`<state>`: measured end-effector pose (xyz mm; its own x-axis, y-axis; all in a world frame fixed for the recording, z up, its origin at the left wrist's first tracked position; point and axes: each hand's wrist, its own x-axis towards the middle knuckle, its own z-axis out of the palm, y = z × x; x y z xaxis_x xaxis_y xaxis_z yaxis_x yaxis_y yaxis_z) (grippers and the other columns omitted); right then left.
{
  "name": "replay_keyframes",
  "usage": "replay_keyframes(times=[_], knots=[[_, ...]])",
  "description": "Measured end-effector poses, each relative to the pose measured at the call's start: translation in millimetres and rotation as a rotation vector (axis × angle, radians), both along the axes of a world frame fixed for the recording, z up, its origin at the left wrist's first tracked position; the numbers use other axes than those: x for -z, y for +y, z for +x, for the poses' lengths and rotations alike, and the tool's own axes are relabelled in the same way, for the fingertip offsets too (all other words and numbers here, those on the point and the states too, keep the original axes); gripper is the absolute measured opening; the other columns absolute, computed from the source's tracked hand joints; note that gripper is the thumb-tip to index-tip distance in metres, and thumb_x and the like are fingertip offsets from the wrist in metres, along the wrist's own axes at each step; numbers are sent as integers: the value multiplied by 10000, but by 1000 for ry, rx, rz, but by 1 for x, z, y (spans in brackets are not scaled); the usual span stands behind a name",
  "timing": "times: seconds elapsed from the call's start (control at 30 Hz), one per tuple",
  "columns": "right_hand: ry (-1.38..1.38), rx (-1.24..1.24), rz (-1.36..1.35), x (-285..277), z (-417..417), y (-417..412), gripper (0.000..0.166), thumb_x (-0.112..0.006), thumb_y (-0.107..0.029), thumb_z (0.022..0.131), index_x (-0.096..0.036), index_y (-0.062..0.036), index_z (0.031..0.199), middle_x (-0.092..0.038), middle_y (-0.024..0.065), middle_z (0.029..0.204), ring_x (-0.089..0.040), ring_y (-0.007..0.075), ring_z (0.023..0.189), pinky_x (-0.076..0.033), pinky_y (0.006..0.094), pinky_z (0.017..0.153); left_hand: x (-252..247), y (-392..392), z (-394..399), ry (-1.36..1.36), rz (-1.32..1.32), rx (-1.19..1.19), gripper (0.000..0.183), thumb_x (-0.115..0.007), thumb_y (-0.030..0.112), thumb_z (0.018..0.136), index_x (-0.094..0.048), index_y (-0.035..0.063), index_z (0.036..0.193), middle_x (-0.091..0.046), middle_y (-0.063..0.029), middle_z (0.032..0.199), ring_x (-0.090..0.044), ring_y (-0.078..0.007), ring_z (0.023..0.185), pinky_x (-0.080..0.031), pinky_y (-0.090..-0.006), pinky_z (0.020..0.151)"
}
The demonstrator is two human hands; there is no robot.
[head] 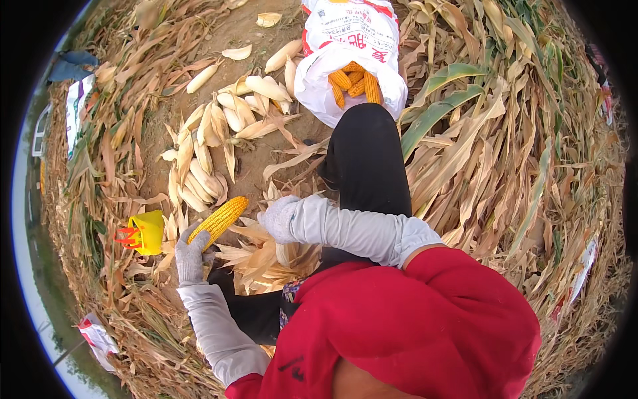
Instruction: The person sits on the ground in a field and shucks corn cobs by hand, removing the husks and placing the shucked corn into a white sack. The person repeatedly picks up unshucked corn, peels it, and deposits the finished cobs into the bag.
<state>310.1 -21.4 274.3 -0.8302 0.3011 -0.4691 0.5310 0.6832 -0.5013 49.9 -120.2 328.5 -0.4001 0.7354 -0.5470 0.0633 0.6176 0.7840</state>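
Note:
My left hand (pixel 192 252), in a pale knit glove, grips the lower end of a husked yellow corn cob (pixel 219 222). To its right, my gloved right hand (pixel 280 218) is closed near loose dry husks (pixel 269 257); whether it holds a piece of husk is hidden. Ahead of my hands, a pile of corn ears in pale husks (pixel 204 149) lies on the bare soil. Beyond my bent knee, a white woven sack (pixel 319 67) with red print lies with its mouth towards me, several husked cobs (pixel 355 80) inside.
Heaps of dry corn stalks (pixel 478 164) flank me on both sides. A yellow bag (pixel 149 232) with red marks sits left of my left hand. More printed sacks (pixel 98 341) lie at the left edge. Blue cloth (pixel 74 65) shows at the far left.

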Motion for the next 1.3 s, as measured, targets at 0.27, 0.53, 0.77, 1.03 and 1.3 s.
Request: replay_keyframes(times=[0.27, 0.53, 0.77, 1.03, 1.3], knots=[[-60, -469, 19, 66, -11, -61, 219, -778, -198, 756, -810, -130, 961, -764, 68, 878, -740, 284, 820, -524, 592, 563, 89, 156, 131, -595, -70, 15, 419, -650, 314, 976, -615, 12, 1264, -648, -84, 882, -561, -118, 597, -433, -214, 481], [-163, -440, -195, 83, 15, -48, 253, -720, -192, 814, -784, -104, 1043, -756, 104, 986, -739, 299, 894, -547, 562, 649, 166, 307, 302, -326, 179, 363, 393, -607, 242, 980, -594, 10, 1296, -652, -142, 1064, -660, -228, 977, -550, -342, 885], [-188, -403, -291, 48, -10, -28, 285, -670, -188, 865, -761, -82, 1114, -749, 136, 1081, -738, 312, 959, -567, 536, 724, 184, 253, 194, -244, 86, 368, 304, -606, 182, 983, -654, -15, 1209, -686, -72, 943, -690, -163, 785, -588, -303, 740], [-186, -315, -392, 12, -20, 0, 272, -689, -161, 865, -768, -72, 1110, -765, 111, 1073, -745, 304, 972, -598, 467, 728, 283, 142, -8, -75, -102, -256, 301, -618, 215, 971, -641, -9, 1171, -657, -73, 855, -650, -172, 701, -599, -318, 642], [-218, -315, -516, 38, -30, 13, 401, -596, -365, 937, -588, -30, 1158, -711, 177, 1033, -704, 376, 988, -561, 486, 810, 333, 172, -41, 36, -194, -354, 587, -666, 238, 889, -529, -56, 1378, -690, -205, 1067, -695, -219, 748, -591, -334, 645]])
